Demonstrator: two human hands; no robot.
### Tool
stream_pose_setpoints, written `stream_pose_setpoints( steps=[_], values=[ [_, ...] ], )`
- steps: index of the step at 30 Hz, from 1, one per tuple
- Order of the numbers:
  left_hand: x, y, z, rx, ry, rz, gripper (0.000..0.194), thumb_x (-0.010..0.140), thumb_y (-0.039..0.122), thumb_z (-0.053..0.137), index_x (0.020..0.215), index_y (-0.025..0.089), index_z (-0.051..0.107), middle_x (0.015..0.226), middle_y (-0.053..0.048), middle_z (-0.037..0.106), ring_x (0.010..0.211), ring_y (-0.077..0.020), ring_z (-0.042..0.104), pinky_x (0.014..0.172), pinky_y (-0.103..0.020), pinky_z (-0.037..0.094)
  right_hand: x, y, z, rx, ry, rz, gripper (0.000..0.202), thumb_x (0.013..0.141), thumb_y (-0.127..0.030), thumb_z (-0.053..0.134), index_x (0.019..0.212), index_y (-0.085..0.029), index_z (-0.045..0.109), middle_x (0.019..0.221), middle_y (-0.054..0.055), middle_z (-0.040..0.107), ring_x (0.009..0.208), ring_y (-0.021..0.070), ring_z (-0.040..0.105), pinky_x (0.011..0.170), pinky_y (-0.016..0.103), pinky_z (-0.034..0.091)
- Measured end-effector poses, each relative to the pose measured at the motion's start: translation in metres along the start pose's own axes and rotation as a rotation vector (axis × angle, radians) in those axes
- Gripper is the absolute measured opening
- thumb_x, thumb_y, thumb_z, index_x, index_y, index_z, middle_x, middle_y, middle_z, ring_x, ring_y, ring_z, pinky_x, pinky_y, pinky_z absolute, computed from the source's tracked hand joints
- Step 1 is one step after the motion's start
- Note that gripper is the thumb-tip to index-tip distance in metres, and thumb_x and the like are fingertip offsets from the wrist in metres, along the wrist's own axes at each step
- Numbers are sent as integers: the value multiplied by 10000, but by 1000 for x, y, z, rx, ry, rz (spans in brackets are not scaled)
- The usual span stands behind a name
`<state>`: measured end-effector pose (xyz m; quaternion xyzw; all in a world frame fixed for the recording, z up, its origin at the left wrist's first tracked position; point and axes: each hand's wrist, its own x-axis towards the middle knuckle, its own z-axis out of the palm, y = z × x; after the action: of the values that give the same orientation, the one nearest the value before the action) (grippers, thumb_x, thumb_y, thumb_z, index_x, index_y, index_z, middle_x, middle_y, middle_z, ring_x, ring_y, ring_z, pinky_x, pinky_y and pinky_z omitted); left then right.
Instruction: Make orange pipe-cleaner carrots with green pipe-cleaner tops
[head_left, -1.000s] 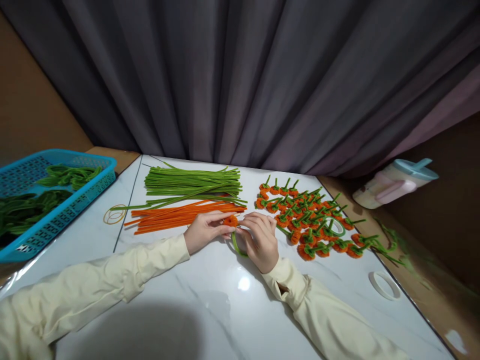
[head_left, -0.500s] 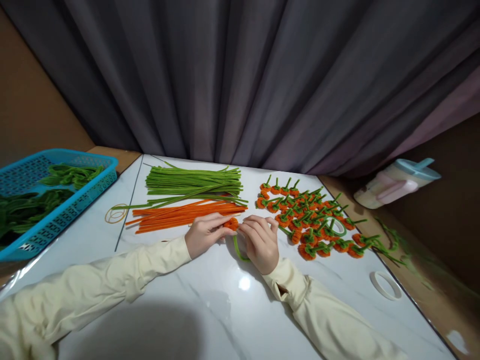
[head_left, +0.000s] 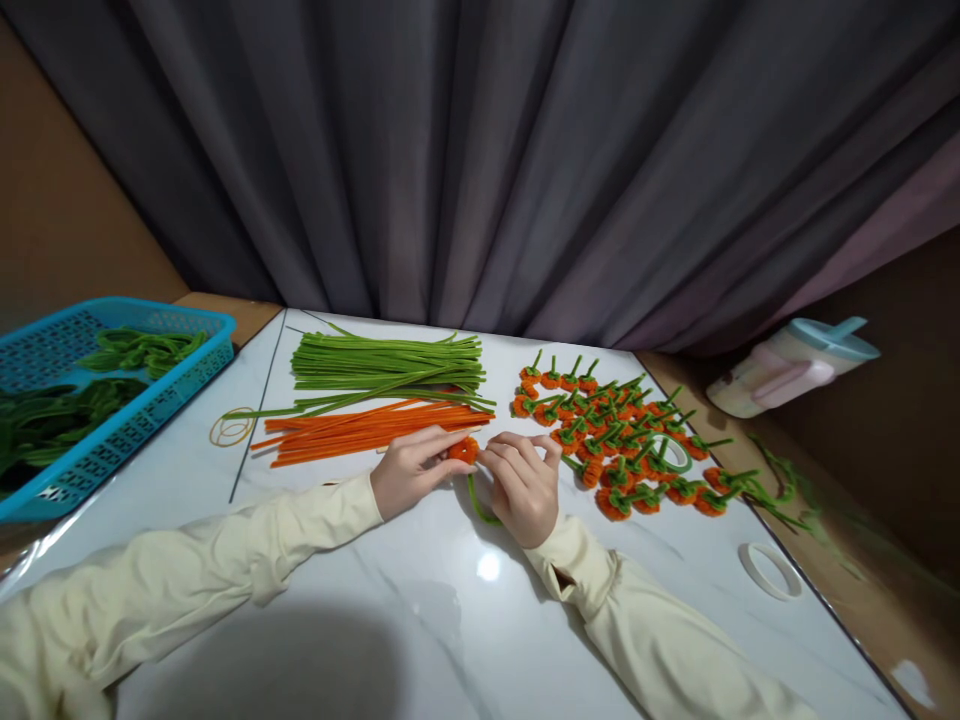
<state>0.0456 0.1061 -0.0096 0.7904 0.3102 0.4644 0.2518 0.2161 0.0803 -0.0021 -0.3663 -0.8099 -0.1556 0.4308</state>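
Note:
Between thumb and fingers, my left hand (head_left: 411, 472) pinches a small orange fuzzy piece (head_left: 463, 451). My right hand (head_left: 523, 487) is closed at the right side of that piece; what its fingertips hold is too small to make out. A green fuzzy stem (head_left: 478, 502) curves down below the piece, between the two hands. Behind my left hand lie loose orange stems (head_left: 322, 435), and beyond them a bundle of green stems (head_left: 386, 362). Many finished-looking orange pieces with green stalks (head_left: 615, 470) are grouped to the right of my right hand.
A blue basket (head_left: 214, 345) with green fuzzy loops stands at the left. Thin rubber bands (head_left: 232, 428) lie near it. Two tape rolls, one among the orange pieces (head_left: 670, 453) and one nearer (head_left: 771, 571), lie at the right. A cup (head_left: 787, 368) is at the back right.
The orange piece shows slightly more between my left fingertips. My right fingers have shifted a little; both hands stay in nearly the same place.

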Motion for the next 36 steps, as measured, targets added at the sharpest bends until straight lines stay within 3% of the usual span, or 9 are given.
stream_pose_setpoints(
  steps=[4,8,12,20,36],
  values=[
    [0,2,-2,-127,-19,-105,453,745,273,628,1173,162,525,847,-54,626,688,-119,569,671,-235,504,0,7,-2,48,82,51,232,769,1,404,839,-167,548,747,31,653,795,175,597,722,362,298],
    [2,0,-3,-142,-6,-145,311,791,226,565,1093,152,574,920,-76,654,740,-135,603,697,-244,504,1,11,-3,122,154,160,215,776,-11,429,802,-179,561,726,28,643,782,176,592,731,366,321],
    [3,-5,-3,-64,9,-90,206,805,213,543,971,149,646,877,-82,677,767,-159,616,701,-263,499,1,10,-3,218,130,207,222,785,-29,418,802,-187,573,725,36,632,783,186,588,723,369,354],
    [1,-5,-1,3,76,60,187,801,191,550,946,161,665,863,-83,694,758,-161,633,710,-281,509,1,11,0,248,99,205,207,791,-48,421,800,-183,578,730,45,627,770,188,581,712,367,371],
    [1,-3,-2,133,54,86,155,826,198,512,830,146,658,705,-62,672,636,-135,597,603,-237,480,-1,12,3,209,31,163,221,800,-41,392,789,-186,558,731,32,626,785,174,576,723,353,349]
  ],
)
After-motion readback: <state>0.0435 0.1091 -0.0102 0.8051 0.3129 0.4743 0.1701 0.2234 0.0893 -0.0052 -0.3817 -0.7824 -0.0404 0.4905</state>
